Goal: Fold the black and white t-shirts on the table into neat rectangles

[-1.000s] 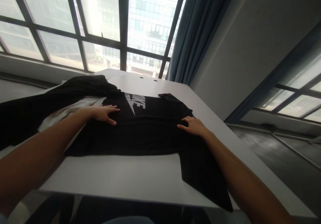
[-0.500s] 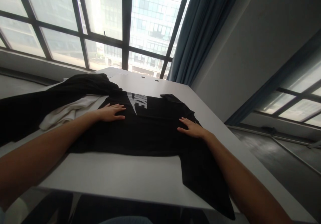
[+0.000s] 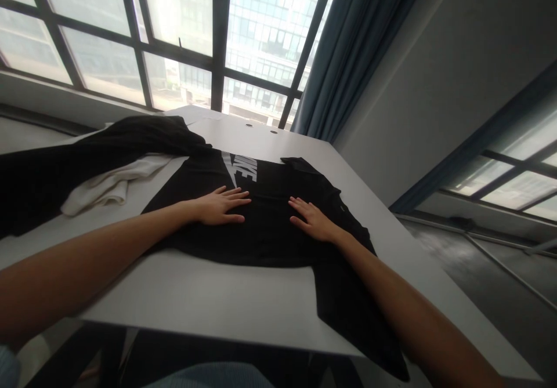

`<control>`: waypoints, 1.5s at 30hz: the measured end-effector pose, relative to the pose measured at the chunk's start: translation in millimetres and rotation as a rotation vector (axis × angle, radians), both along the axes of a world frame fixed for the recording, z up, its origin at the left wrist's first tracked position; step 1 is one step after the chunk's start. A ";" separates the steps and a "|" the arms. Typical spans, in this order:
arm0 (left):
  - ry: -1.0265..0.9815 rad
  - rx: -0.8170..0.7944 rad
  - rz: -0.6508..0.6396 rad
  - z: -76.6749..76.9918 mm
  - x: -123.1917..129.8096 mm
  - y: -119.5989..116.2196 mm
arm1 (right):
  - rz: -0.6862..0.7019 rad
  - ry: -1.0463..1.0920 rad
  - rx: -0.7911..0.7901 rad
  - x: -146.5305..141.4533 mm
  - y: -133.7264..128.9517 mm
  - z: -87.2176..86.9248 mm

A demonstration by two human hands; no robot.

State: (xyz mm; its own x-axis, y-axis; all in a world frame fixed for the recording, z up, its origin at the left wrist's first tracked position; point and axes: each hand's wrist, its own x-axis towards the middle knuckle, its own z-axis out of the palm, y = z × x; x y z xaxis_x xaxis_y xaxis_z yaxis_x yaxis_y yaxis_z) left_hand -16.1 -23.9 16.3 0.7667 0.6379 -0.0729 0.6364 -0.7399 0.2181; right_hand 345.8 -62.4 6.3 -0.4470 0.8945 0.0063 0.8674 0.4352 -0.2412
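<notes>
A black shirt [image 3: 265, 240] with a white printed logo lies spread across the white table [image 3: 200, 295]. My left hand [image 3: 220, 206] rests on it just below the logo, palm down with the fingers apart. To the right, my right hand [image 3: 312, 220] also lies flat on the cloth, fingers stretched toward the middle. Neither hand grips the fabric. One black sleeve [image 3: 348, 312] reaches under my right forearm and hangs past the table's front edge.
Another dark garment [image 3: 148, 133] is heaped at the left, with a cream cloth [image 3: 113, 184] partly beneath it. Windows [image 3: 178, 22] stand behind the table, a blue curtain [image 3: 348, 57] at their right. Two small holes show near the table's far end.
My left hand has slid right across the shirt, and my right hand has moved a little left, bringing them closer together. The shirt's left lower edge has shifted inward.
</notes>
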 end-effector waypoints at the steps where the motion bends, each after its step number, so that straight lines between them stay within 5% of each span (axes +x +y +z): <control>1: -0.001 0.003 0.010 -0.5 -2.0 2.2 | -0.020 -0.007 -0.001 4.9 1.4 -0.8; 6: 0.016 0.028 0.150 -1.8 -23.6 21.7 | -0.211 -0.052 -0.004 41.1 9.7 -5.6; 14: 0.058 0.067 0.496 -8.7 -97.5 69.4 | -0.469 -0.166 0.003 92.9 21.2 -12.7; 19: 0.053 0.075 0.565 -9.6 -115.0 80.5 | -0.465 -0.204 -0.010 107.5 22.4 -6.9; 23: 0.100 0.081 0.555 4.9 -109.9 85.6 | -0.407 -0.268 -0.073 109.9 34.9 19.0; 27: 0.095 0.219 0.577 18.3 -87.0 95.2 | -0.454 -0.345 -0.012 90.7 74.8 49.6; 31: 0.046 0.223 0.474 15.0 -66.4 115.4 | -0.425 -0.269 0.104 63.1 131.5 58.8; 39: 0.023 0.064 0.506 -1.3 -70.4 147.7 | -0.452 -0.178 0.045 53.1 236.4 28.8; 45: 0.020 0.077 0.510 -6.7 -71.2 147.6 | -0.619 -0.142 -0.023 71.9 282.5 -8.1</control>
State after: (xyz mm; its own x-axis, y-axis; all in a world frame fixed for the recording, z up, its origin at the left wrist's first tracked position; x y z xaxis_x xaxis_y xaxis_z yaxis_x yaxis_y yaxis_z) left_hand -87.3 123.7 9.6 0.3553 0.9345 -0.0226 0.9240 -0.3475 0.1598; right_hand 417.7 220.1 -1.9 0.1583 0.9867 -0.0377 0.9809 -0.1615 -0.1083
